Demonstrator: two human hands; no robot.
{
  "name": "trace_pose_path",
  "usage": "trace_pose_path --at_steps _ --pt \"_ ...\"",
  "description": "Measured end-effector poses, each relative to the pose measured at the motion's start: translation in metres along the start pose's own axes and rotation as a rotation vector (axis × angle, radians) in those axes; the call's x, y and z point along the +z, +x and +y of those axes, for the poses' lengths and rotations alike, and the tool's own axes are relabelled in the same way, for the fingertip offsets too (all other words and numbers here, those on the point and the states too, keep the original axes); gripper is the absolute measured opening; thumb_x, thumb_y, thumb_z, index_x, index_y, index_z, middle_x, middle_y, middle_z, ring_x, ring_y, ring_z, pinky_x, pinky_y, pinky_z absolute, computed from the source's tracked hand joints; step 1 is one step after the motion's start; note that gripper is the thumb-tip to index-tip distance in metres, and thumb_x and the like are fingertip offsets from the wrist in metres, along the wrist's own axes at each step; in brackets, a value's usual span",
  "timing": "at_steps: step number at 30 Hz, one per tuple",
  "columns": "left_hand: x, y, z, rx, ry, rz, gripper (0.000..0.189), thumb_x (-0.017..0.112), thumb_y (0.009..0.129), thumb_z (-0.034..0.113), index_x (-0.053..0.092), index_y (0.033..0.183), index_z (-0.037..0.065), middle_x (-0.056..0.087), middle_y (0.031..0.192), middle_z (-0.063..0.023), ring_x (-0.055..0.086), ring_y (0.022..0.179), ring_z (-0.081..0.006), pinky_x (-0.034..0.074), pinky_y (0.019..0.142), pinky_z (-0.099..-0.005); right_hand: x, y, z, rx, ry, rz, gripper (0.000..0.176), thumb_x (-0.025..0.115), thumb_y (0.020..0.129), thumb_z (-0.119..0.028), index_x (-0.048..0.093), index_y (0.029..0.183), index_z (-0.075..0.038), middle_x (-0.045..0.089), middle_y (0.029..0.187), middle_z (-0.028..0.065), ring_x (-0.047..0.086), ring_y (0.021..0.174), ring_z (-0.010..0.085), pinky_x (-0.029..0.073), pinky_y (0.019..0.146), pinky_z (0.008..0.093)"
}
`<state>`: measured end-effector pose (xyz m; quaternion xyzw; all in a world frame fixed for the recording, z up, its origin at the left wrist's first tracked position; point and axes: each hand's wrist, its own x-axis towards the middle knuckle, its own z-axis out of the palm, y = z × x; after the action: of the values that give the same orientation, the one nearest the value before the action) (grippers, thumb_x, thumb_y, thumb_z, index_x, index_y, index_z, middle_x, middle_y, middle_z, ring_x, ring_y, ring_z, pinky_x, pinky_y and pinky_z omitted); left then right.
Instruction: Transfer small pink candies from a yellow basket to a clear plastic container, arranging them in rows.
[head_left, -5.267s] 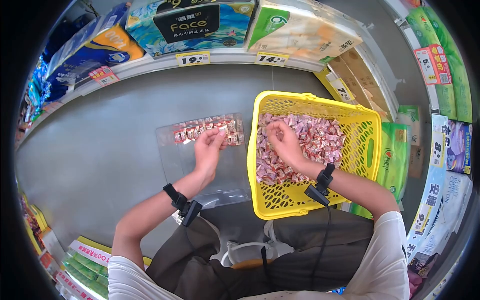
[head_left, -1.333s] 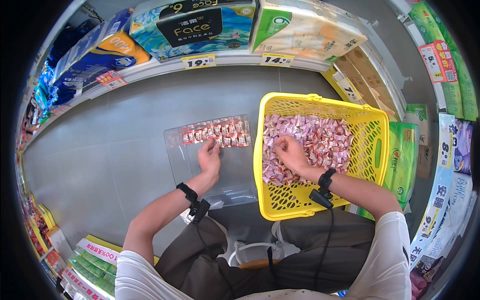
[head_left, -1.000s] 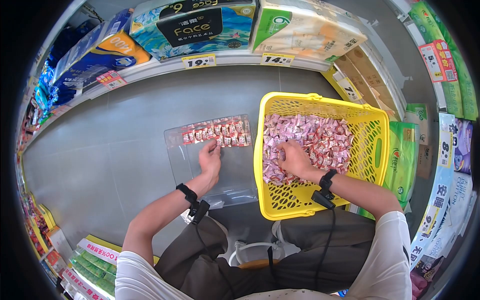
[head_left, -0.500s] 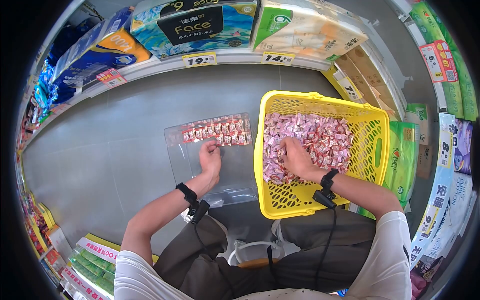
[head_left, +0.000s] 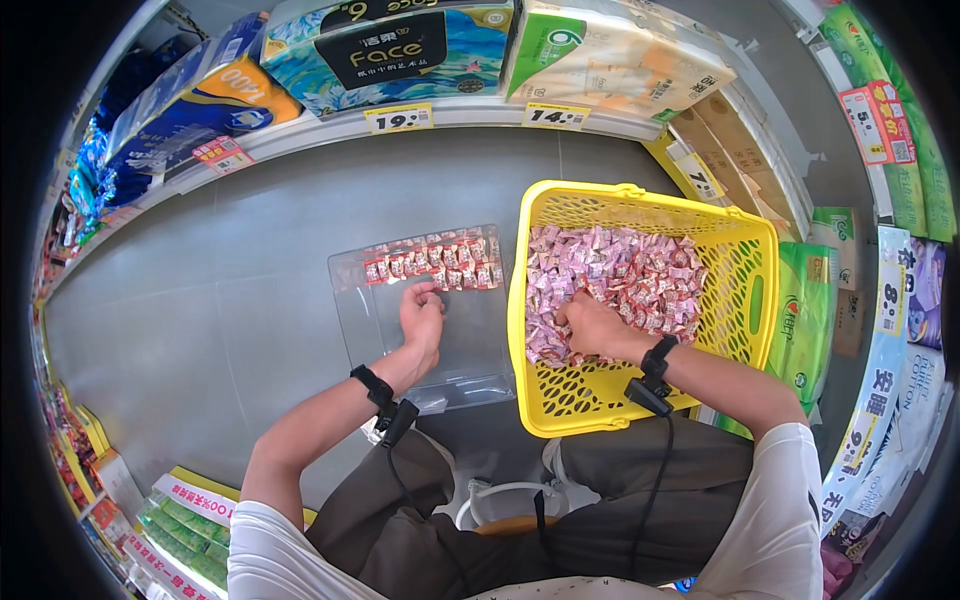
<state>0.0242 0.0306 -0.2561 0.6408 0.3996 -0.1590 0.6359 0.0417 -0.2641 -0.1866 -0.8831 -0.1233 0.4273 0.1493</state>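
A clear plastic tray (head_left: 440,345) lies on the floor with rows of red-and-cream wrapped candies (head_left: 436,265) along its far side. My left hand (head_left: 422,322) is over the tray, fingers curled in beside the nearest row; whether a candy is between them is hidden. To the right, a yellow basket (head_left: 648,425) holds a heap of wrapped candies, pink-purple ones (head_left: 570,255) on the left and red ones (head_left: 668,290) on the right. Within the basket, my right hand (head_left: 595,325) dips its bent, closed fingers among the candies, and its fingertips are out of sight.
Shelves with tissue packs (head_left: 410,55) and price tags curve round the far side. Cardboard boxes (head_left: 735,160) and green packs (head_left: 805,330) stand close to the basket's right. Grey floor (head_left: 220,290) extends left of the tray. A white stool frame (head_left: 505,495) shows between my legs.
My right hand's fingers have bent further down and toward me among the candies in the basket. My left hand stays nearly still at the row in the tray.
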Motion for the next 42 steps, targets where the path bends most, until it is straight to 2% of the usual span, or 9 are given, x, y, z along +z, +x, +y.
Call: trace_pose_path --at_steps 6,9,14,17,23,26,31,36,42 --pt "-0.001 -0.003 0.004 -0.009 -0.011 -0.034 0.022 0.053 0.094 0.005 0.055 0.116 0.005 0.057 0.097 -0.003 0.058 0.083 -0.0122 0.05 0.07 -0.0287 -0.01 -0.006 -0.012 0.013 -0.045 -0.058 0.029 0.072 0.077 -0.017 0.068 0.103 -0.004 0.058 0.116 0.0202 0.06 0.111 0.0359 0.05 0.094 0.0475" --pt "0.0 -0.009 0.01 0.009 -0.009 -0.059 0.019 0.053 0.094 0.007 0.056 0.112 0.006 0.057 0.095 -0.003 0.058 0.082 -0.0125 0.05 0.07 -0.0292 -0.019 -0.007 -0.028 -0.025 0.012 0.061 0.024 0.07 0.083 -0.017 0.068 0.103 -0.004 0.063 0.106 0.0209 0.065 0.098 0.0304 0.052 0.085 0.0419" --pt "0.003 -0.017 0.018 0.09 -0.088 -0.087 0.012 0.053 0.094 0.011 0.058 0.104 0.009 0.056 0.09 -0.0018 0.056 0.076 -0.0117 0.047 0.067 -0.0288 -0.027 -0.005 -0.053 -0.098 1.033 0.255 0.018 0.058 0.097 -0.015 0.063 0.107 -0.001 0.061 0.077 0.008 0.055 0.069 0.0113 0.046 0.066 0.0274" --pt "0.004 -0.021 0.027 0.138 -0.168 -0.136 0.01 0.054 0.093 0.011 0.059 0.102 0.008 0.056 0.084 -0.0016 0.054 0.072 -0.0116 0.046 0.065 -0.0281 -0.031 -0.014 -0.073 -0.257 0.933 0.555 0.018 0.05 0.1 -0.011 0.06 0.111 0.0 0.059 0.085 0.007 0.053 0.076 0.0105 0.045 0.069 0.0284" --pt "0.006 -0.019 0.04 0.122 -0.329 -0.297 0.008 0.054 0.093 0.011 0.06 0.098 0.008 0.055 0.076 -0.0011 0.054 0.067 -0.0121 0.044 0.063 -0.0274 -0.049 -0.036 -0.101 -0.409 0.934 0.656 0.036 0.038 0.102 -0.013 0.051 0.129 0.007 0.053 0.108 0.0161 0.05 0.093 0.0217 0.041 0.085 0.0322" --pt "0.007 -0.026 0.05 0.158 -0.4 -0.461 0.008 0.054 0.096 0.014 0.059 0.097 0.008 0.055 0.077 -0.0017 0.054 0.067 -0.0123 0.044 0.064 -0.0274 -0.065 -0.044 -0.109 -0.612 0.631 0.756 0.045 0.036 0.101 -0.013 0.044 0.14 0.01 0.048 0.106 0.0169 0.049 0.092 0.0257 0.041 0.088 0.033" --pt "0.006 -0.041 0.064 0.326 -0.382 -0.659 0.013 0.054 0.099 0.018 0.056 0.1 0.005 0.057 0.081 -0.0041 0.056 0.07 -0.0129 0.045 0.065 -0.0276 -0.067 -0.044 -0.119 -0.713 0.547 0.68 0.05 0.042 0.101 -0.008 0.037 0.148 0.008 0.047 0.104 0.0158 0.05 0.089 0.0237 0.044 0.082 0.0326" --pt "0.013 -0.069 0.086 0.577 -0.494 -0.753 0.018 0.053 0.102 0.018 0.052 0.111 0.003 0.062 0.098 -0.0082 0.059 0.083 -0.0126 0.049 0.071 -0.0288 -0.071 -0.035 -0.131 -0.577 0.62 0.709 0.032 0.064 0.093 -0.01 0.063 0.124 -0.002 0.057 0.093 0.0103 0.054 0.081 0.0208 0.046 0.073 0.0323" --pt "0.023 -0.086 0.101 0.608 -0.354 -0.633 0.021 0.059 0.1 0.01 0.052 0.118 0.0 0.064 0.105 -0.0092 0.061 0.094 -0.0133 0.051 0.078 -0.0283 -0.065 -0.02 -0.132 -0.447 0.671 0.789 0.019 0.075 0.084 -0.01 0.066 0.099 -0.004 0.058 0.084 0.0069 0.055 0.076 0.0189 0.045 0.067 0.031"
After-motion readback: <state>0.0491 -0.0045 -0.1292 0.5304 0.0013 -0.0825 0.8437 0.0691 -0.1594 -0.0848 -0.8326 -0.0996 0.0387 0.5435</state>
